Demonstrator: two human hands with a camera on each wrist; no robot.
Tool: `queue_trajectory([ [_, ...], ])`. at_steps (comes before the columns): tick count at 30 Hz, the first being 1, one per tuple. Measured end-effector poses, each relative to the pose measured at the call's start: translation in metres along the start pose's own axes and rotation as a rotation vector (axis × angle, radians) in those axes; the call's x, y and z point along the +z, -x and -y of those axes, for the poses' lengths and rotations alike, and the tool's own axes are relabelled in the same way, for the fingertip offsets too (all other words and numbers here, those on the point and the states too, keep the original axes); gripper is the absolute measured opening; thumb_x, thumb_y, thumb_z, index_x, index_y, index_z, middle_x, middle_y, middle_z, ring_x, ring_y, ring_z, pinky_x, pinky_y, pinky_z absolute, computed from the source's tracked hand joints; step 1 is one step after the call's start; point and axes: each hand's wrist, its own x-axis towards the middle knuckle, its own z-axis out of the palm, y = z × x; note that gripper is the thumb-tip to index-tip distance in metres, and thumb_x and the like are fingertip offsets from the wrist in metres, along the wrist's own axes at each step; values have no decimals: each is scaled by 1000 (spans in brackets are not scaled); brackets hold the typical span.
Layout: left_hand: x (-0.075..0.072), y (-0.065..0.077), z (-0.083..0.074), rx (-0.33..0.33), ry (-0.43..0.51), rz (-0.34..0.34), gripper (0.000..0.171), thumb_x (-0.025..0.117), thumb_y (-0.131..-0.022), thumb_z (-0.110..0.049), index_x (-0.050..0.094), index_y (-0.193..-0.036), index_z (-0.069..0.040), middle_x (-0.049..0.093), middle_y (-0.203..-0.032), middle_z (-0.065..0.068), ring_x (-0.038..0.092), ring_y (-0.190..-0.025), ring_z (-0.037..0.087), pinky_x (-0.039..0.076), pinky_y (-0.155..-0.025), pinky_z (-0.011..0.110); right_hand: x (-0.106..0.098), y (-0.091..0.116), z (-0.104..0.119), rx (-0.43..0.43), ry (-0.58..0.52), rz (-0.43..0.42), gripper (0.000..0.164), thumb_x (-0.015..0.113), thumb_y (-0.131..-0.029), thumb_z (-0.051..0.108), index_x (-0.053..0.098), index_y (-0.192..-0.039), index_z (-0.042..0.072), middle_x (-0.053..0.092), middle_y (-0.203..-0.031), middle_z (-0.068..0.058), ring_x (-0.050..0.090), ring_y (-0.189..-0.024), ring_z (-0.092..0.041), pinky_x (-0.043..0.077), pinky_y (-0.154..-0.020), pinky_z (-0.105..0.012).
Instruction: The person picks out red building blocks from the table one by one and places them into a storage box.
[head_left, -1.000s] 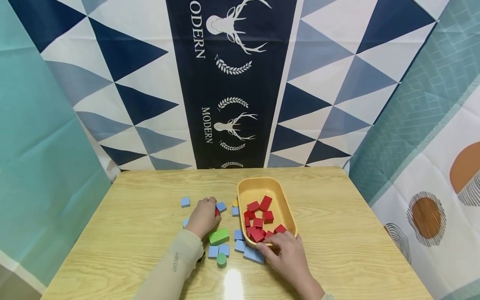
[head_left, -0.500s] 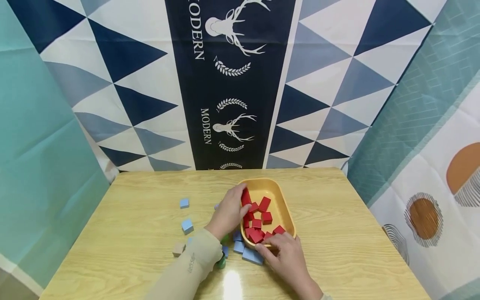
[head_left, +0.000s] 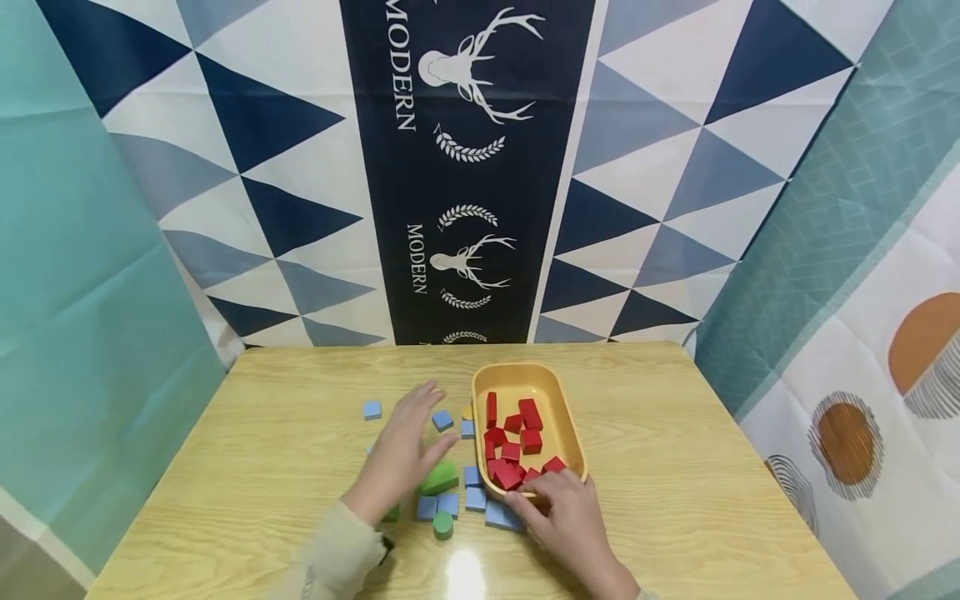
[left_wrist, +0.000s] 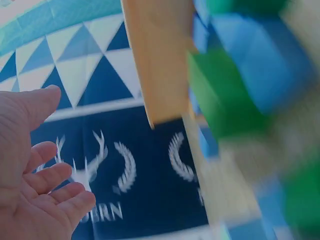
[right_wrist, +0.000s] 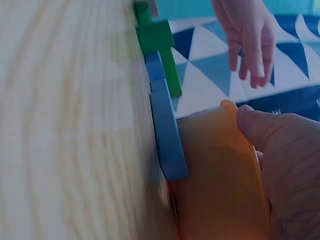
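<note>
Several red blocks (head_left: pixel 531 442) lie inside a yellow plastic tray (head_left: pixel 573 421). My right hand (head_left: pixel 566 521) holds the tray's near rim. In the right wrist view the thumb of the right hand (right_wrist: pixel 290 165) lies at the rim of the tray (right_wrist: pixel 220 170), its other fingers mostly hidden. Left of the tray, my left hand (head_left: pixel 397 454) hovers with fingers spread and nothing in it. The left wrist view shows that hand (left_wrist: pixel 40 190) empty too, thumb apart from the fingers. A green block (head_left: pixel 441 478) lies just right of the left wrist, partly covered by the hand.
A long blue block (head_left: pixel 504 516) and smaller blue blocks line the tray's left and near sides. A green cylinder (head_left: pixel 443 525) stands in front of them. Further left are a blue block (head_left: pixel 442 420) and another blue cube (head_left: pixel 372 410). A patterned cloth (head_left: pixel 465 167) hangs behind the table.
My left hand picked up a red block, carried it to the tray's left side and let it go inside. It has since drawn back left, empty. The right hand stays at the rim.
</note>
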Motion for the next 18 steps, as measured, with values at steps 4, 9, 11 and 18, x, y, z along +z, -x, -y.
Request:
queue_trajectory([
  [4,-19,25,35,-73,0,-29,70,70,-91,-38,42,-147,-7,28,-156,8,23,-138,28,28,-110,56,4,-2,6,-8,-37,109,19,74,-82,55,74,-86,36,62,-85,25,48,-85,-3,39,-77,-43],
  [9,-34,53,79,-159,-11,-27,78,70,-91,-41,35,-151,-5,26,-156,13,21,-138,32,27,-109,60,-11,-2,3,-25,-194,211,33,74,-85,47,73,-108,24,65,-105,15,53,-98,-6,49,-85,-46],
  [11,-38,62,96,-181,-30,-21,80,69,-91,-44,33,-151,-4,24,-156,16,19,-139,34,26,-108,63,-26,-6,-7,-26,-217,192,38,75,-86,41,70,-117,20,65,-115,6,52,-107,-10,51,-90,-47],
  [18,-45,91,136,-243,-125,42,94,64,-90,-57,21,-157,-8,9,-159,18,-7,-139,39,10,-107,73,-66,-26,-90,47,77,97,84,70,-86,53,38,-151,11,34,-150,-24,14,-137,-44,15,-104,-75],
])
